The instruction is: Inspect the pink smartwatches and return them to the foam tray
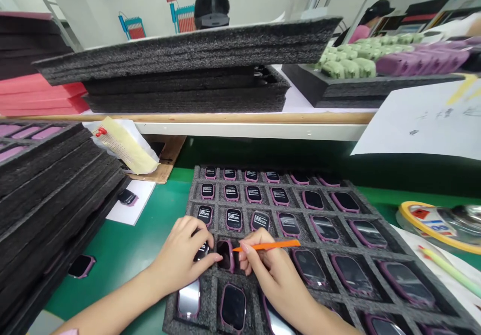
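Observation:
A dark foam tray [379, 225] lies on the green mat, its pockets filled with several purple-rimmed smartwatch bodies. My left hand [184, 257] rests on the tray's near left part, thumb and fingers pinched on one tilted purple watch body [226, 255]. My right hand [268, 270] is closed on a thin orange pry stick [268, 246], whose tip points at that watch. Some watches in the far rows [233, 219] show lit screens with text.
Stacks of dark foam trays stand at the left [48, 195] and on the shelf behind [188, 59]. Loose watches [81, 266] lie on the mat at left. A yellow-rimmed tape roll [439, 225], a green pen [451, 270] and paper lie at right. Another person sits beyond the shelf.

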A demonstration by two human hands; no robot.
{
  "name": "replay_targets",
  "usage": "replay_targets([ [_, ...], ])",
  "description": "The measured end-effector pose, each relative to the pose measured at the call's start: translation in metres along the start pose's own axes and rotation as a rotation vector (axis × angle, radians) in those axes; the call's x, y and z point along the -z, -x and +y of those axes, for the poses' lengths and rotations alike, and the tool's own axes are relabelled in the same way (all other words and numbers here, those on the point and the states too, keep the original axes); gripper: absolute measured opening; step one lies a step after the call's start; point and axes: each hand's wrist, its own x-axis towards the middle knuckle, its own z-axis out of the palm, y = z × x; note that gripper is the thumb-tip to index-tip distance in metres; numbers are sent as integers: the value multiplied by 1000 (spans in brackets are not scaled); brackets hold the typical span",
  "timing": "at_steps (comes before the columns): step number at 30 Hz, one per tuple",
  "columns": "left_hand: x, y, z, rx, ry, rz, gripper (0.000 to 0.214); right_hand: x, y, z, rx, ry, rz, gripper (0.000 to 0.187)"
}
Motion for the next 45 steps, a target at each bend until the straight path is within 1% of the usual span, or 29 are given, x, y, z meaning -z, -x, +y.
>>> replay_targets([
  [2,8,2,-5,-74,-41,-60,14,-3,-3,-6,20,-56,5,37],
  [3,13,4,-8,-108,-60,-79,15,-5,-6,-10,4,-102,2,38],
  [7,28,10,-20,-179,-110,-116,22,-19,-28,-21,-136,-253,-36,47],
  [9,29,15,-26,-183,-62,-90,23,-29,-38,-18,-161,-276,-40,50],
  [11,25,20,-32,-182,2,-16,24,-39,-42,-12,-174,-295,-32,51],
  [13,19,23,-36,-188,38,52,26,-46,-42,-6,-175,-293,-35,51],
  [15,13,24,-39,-194,57,77,27,-50,-39,-1,-168,-274,-52,50],
  [18,10,24,-40,-169,98,98,31,-51,-35,2,-160,-236,-74,50],
  [23,9,23,-39,-60,160,137,54,-50,-34,1,-146,-185,-102,49],
  [29,7,23,-39,-15,185,135,56,-49,-35,-1,-127,-146,-121,49],
  [36,11,19,-41,-23,172,104,60,-51,-34,-2,-74,-125,-133,44],
  [40,13,17,-41,-45,148,91,64,-52,-36,0,-66,-126,-116,39],
  [45,17,16,-44,-87,100,70,62,-52,-37,3,-52,-116,-114,33],
])
